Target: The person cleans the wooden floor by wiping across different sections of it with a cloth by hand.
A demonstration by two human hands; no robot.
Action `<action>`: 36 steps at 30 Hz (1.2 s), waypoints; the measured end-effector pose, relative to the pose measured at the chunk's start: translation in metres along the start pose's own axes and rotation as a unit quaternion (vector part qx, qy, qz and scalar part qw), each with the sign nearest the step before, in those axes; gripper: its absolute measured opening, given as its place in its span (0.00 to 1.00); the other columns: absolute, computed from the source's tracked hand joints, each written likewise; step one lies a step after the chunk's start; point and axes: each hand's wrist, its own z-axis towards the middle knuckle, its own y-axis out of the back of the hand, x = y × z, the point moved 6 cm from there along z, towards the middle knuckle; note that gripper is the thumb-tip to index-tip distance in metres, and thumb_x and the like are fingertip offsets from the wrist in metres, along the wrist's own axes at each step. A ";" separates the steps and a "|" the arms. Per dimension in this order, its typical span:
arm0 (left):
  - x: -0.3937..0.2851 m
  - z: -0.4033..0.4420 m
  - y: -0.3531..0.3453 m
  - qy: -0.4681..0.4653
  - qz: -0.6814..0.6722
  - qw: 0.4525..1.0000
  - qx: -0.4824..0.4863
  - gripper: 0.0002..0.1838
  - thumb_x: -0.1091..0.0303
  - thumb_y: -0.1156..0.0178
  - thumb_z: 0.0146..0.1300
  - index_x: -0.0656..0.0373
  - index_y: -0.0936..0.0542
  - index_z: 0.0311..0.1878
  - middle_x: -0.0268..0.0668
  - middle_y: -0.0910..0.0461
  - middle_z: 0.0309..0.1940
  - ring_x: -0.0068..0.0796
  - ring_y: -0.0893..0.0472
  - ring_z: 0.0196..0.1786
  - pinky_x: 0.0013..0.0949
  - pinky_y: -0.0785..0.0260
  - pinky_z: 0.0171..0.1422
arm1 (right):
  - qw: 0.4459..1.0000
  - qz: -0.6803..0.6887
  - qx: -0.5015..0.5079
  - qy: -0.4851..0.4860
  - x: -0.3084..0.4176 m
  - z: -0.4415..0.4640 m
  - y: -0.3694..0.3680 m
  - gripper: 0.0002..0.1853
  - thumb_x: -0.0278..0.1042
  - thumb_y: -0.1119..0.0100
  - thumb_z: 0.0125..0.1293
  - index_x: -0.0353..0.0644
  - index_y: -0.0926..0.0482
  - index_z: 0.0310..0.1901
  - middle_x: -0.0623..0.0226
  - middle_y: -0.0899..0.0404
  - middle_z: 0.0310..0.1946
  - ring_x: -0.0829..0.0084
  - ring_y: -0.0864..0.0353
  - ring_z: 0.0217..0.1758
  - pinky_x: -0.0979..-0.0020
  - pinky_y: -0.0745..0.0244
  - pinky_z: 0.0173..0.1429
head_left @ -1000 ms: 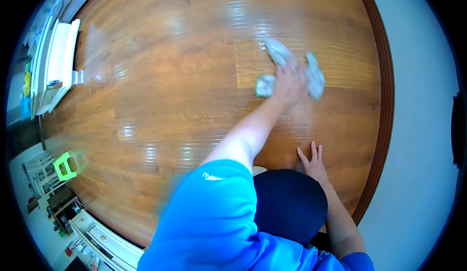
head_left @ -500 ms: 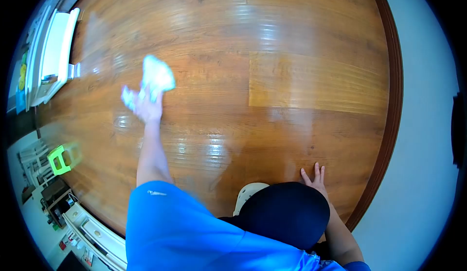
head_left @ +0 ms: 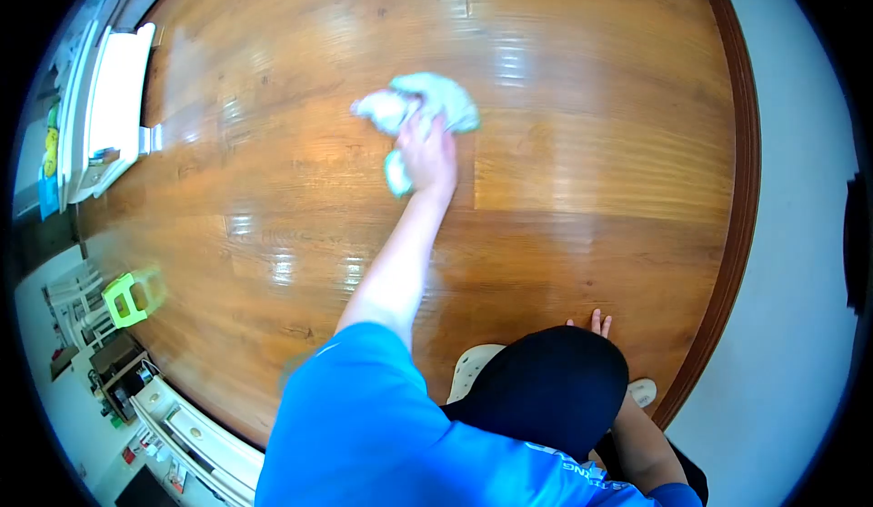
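My left hand [head_left: 427,157] stretches out over the wooden floor [head_left: 309,143], pressing down on a pale whitish-green cloth [head_left: 446,102]. The cloth is bunched under my fingers and spreads out beyond them, with a loose part to the left of the hand; its edges are slightly blurred. On the right, my right hand [head_left: 600,322] rests on the floor beyond my bent knee. Only its fingertips show, apart from one another; the knee hides the rest.
A brown skirting board [head_left: 744,189] and pale wall run along the right. At the left stand a white piece of furniture [head_left: 118,98], a bright green stool [head_left: 125,301] and white drawers [head_left: 191,430]. Light-coloured clogs [head_left: 473,366] are on my feet.
My left hand has swept the cloth to the right across the floor. My right hand stays on the floor, now more hidden by the knee.
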 end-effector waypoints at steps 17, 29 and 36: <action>0.338 -0.039 0.136 0.215 0.131 0.958 0.136 0.22 0.66 0.45 0.65 0.62 0.29 0.61 0.58 0.31 0.59 0.57 0.32 0.62 0.48 0.42 0.69 | 0.947 0.103 0.233 -0.198 -0.005 0.003 0.019 0.52 0.46 0.27 0.48 0.48 0.47 0.74 0.25 0.71 0.71 0.25 0.72 0.74 0.46 0.55 0.76; 0.050 -0.007 0.051 0.112 -0.076 0.989 0.052 0.17 0.73 0.54 0.63 0.65 0.25 0.53 0.53 0.26 0.52 0.48 0.28 0.58 0.44 0.38 0.67 | 0.972 -0.109 0.209 -0.024 -0.016 -0.010 -0.019 0.39 0.32 0.47 0.61 0.45 0.48 0.74 0.22 0.71 0.70 0.22 0.72 0.73 0.44 0.57 0.76; -0.059 -0.090 0.016 -0.151 -0.092 0.974 0.145 0.22 0.64 0.41 0.56 0.51 0.25 0.57 0.46 0.27 0.55 0.48 0.30 0.61 0.51 0.33 0.60 | 0.941 -0.050 0.319 -0.098 -0.018 -0.007 -0.003 0.49 0.38 0.38 0.56 0.48 0.57 0.76 0.26 0.74 0.71 0.27 0.71 0.75 0.50 0.56 0.78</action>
